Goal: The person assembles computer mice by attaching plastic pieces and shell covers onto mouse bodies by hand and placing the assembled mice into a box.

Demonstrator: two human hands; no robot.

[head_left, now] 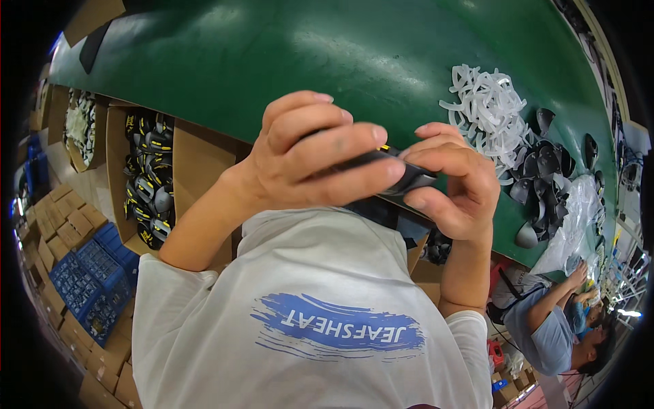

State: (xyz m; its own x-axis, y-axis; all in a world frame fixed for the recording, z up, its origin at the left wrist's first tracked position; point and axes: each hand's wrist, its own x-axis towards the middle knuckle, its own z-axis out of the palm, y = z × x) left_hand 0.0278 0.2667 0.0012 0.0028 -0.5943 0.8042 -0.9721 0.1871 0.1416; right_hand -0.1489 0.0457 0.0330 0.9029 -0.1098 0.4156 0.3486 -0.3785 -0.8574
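Note:
Both hands come together in front of my chest, over the near edge of the green table (381,61). My left hand (323,153) is closed round a black plastic part (415,178) with a small yellow patch, its fingers lying across it and partly blurred. At the part's right end, my right hand (458,178) grips with bent fingers and thumb. Most of the part is covered by my fingers, so its full shape cannot be made out. Beyond my right hand lies a heap of translucent white curved strips (485,102).
Black curved shells (541,167) are piled right of the strips, beside a clear plastic bag (575,211). At left, an open cardboard box (197,170) holds several black-and-yellow parts (153,170). Blue trays (88,273) stand lower left. Another person (552,327) sits at the right.

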